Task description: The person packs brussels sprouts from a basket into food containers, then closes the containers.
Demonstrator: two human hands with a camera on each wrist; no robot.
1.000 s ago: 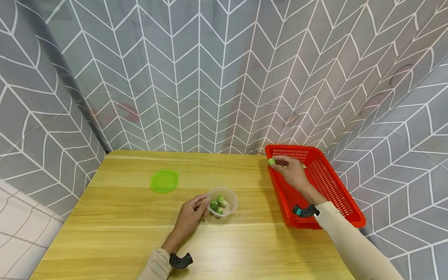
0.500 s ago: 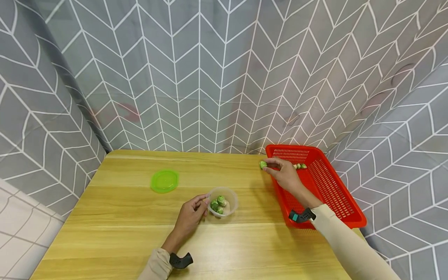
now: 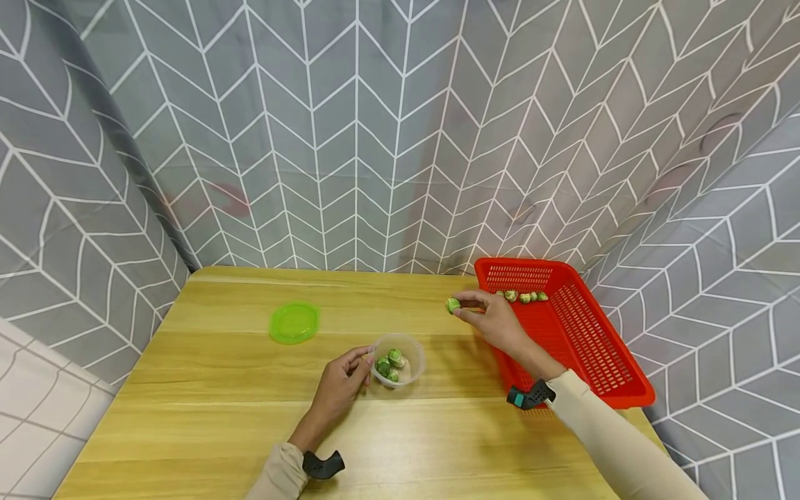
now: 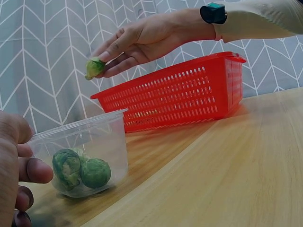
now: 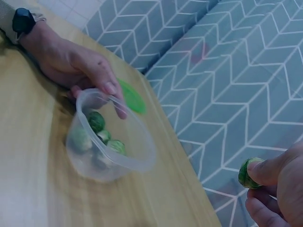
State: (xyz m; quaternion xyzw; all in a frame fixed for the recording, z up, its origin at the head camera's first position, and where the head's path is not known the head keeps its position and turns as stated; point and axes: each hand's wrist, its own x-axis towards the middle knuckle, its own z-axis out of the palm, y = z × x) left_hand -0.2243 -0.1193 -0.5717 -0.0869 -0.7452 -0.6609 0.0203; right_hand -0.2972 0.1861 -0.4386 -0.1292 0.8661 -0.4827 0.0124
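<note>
My right hand (image 3: 496, 325) pinches a Brussels sprout (image 3: 453, 305) between thumb and fingertips, held in the air just left of the red basket (image 3: 615, 354). In the left wrist view this sprout (image 4: 94, 67) is above the level of the clear plastic tub (image 4: 117, 142). My left hand (image 3: 340, 382) holds the tub's rim at its left side, thumb and fingers at the edge. Several green sprouts (image 5: 96, 121) lie at the bottom of the tub, visible through its wall. A row of several more sprouts (image 3: 525, 297) lies along the basket's far end.
A green lid (image 3: 294, 323) lies flat on the wooden table (image 3: 237, 403), back and left of the tub. Grey patterned curtains (image 3: 375, 139) hang behind the table and at both sides. The perforated basket stands at the table's right edge.
My right hand has carried the sprout leftward and slightly nearer, from over the basket's left rim to beside it, uncovering more sprouts in the basket. The left hand and tub stay put.
</note>
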